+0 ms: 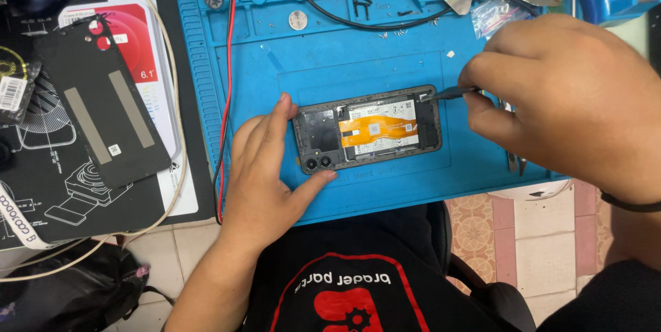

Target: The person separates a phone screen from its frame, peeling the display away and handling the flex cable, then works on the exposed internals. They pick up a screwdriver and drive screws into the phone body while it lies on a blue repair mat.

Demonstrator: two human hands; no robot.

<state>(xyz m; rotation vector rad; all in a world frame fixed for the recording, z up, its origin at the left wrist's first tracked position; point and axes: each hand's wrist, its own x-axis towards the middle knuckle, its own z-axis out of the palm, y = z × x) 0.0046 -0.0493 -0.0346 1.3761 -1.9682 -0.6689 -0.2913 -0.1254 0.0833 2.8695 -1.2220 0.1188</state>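
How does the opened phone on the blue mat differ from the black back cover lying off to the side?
The opened phone lies level on the blue mat, an orange ribbon cable showing; the back cover lies tilted on papers, bearing two grey strips. The left hand steadies the phone and the right hand holds a tool to it; nobody touches the cover. Both are dark, with camera holes.
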